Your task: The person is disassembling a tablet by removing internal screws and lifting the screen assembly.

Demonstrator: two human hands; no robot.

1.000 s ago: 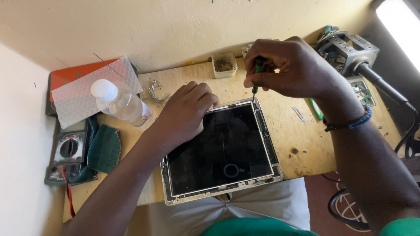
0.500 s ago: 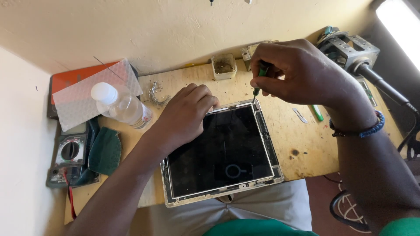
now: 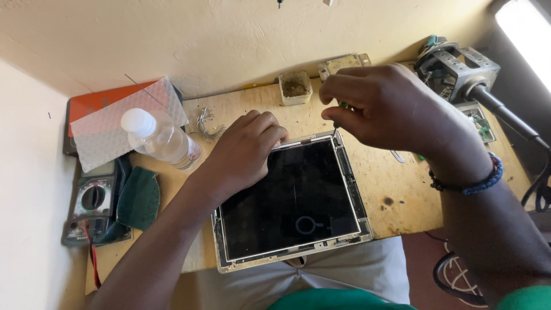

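Tablet [image 3: 290, 201] with its frame opened is laid flat on the wooden tabletop [image 3: 402, 189], near the front edge, its dark screen turned up. Its upper left corner is pressed by the left hand [image 3: 244, 152], whose fingers are curled down on the frame; nothing is grasped by it. Above the upper right corner the right hand [image 3: 390, 109] is held, fingers pinched around a small green-handled screwdriver [image 3: 340, 115], whose tip is set at that corner. A plastic bottle [image 3: 158, 138] is lain on its side left of the tablet, near a multimeter [image 3: 92, 206] and a green cloth [image 3: 139, 200]. A small dish [image 3: 295, 87] is seen just beyond the tablet, by the wall.
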